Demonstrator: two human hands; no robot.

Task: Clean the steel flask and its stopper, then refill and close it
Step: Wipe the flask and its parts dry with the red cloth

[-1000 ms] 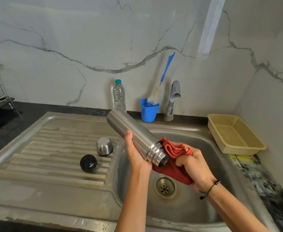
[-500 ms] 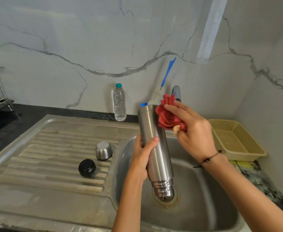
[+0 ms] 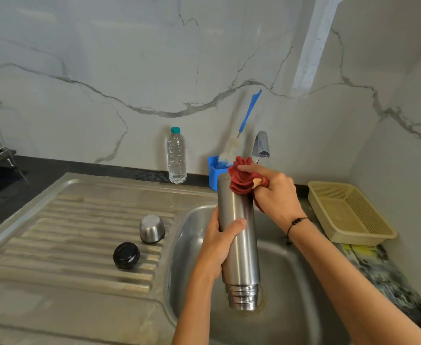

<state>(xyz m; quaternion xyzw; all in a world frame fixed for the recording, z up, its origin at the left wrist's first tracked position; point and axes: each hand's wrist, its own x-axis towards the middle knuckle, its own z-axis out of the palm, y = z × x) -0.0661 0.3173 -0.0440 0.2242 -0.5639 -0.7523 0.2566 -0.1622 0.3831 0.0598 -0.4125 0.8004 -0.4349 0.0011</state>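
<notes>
Both forearms are bare, unsleeved; a thin black beaded bracelet [image 3: 296, 224] circles the right wrist.

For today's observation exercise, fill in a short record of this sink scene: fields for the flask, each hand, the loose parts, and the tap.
flask: steel flask held mouth-down over the sink basin
left hand: left hand grips the flask's middle
right hand: right hand presses a red cloth against the flask's upturned base
loose parts: black stopper and steel cup on the drainboard
tap: tap, no water visible
</notes>
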